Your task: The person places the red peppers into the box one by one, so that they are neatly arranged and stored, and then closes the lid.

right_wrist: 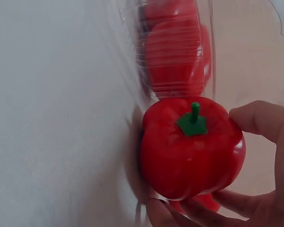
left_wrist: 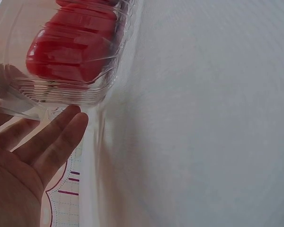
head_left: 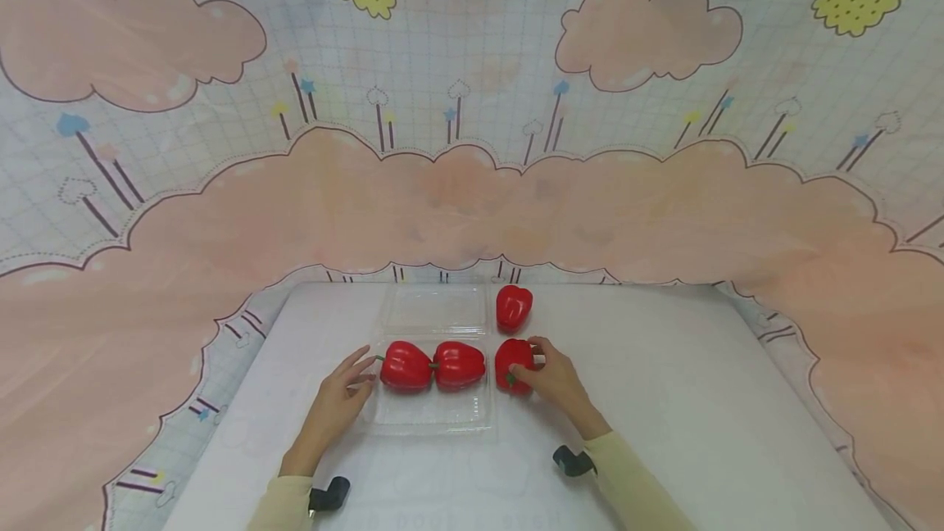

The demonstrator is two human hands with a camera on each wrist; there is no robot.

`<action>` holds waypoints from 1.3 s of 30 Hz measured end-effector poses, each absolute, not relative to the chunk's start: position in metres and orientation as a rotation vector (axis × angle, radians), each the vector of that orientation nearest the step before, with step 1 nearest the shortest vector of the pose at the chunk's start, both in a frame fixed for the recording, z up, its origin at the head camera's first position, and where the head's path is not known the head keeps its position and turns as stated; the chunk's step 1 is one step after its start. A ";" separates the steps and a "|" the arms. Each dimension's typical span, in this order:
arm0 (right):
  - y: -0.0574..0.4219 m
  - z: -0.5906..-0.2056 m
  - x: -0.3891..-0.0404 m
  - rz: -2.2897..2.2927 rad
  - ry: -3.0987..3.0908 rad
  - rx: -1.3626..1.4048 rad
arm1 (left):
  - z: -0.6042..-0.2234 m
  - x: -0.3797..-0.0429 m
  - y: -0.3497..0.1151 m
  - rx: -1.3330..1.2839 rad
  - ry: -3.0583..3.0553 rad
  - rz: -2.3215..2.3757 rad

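Two red bell peppers (head_left: 406,367) with green stems lie side by side in a clear plastic clamshell container (head_left: 428,415). The container's lid (head_left: 437,310) is folded back, away from the person. Just right of the container, my right hand (head_left: 559,383) holds another red bell pepper (right_wrist: 191,156) between thumb and fingers, its green stem facing the person. At the container's left end is my left hand (head_left: 338,404), its fingers extended and spread. In the left wrist view, fingertips (left_wrist: 78,120) lie right at the container's ribbed wall.
One more red bell pepper (head_left: 514,307) sits behind the held one, right of the lid. All stand on a white table (head_left: 664,400). A patterned cloth (head_left: 472,203) with clouds hangs behind the table. A dark wrist camera (head_left: 571,460) juts from each sleeve.
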State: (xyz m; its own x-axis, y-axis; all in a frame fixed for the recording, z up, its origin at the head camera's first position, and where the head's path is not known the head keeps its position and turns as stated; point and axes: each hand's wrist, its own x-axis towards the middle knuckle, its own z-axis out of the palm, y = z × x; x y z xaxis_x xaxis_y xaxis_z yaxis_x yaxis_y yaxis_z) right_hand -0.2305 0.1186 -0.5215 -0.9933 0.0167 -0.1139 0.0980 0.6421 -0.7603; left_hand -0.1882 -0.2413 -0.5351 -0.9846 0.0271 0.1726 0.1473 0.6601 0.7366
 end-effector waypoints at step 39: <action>0.128 -0.509 -0.224 -1.495 2.619 0.138 | -0.536 -0.189 -0.241 -0.152 -2.719 -1.204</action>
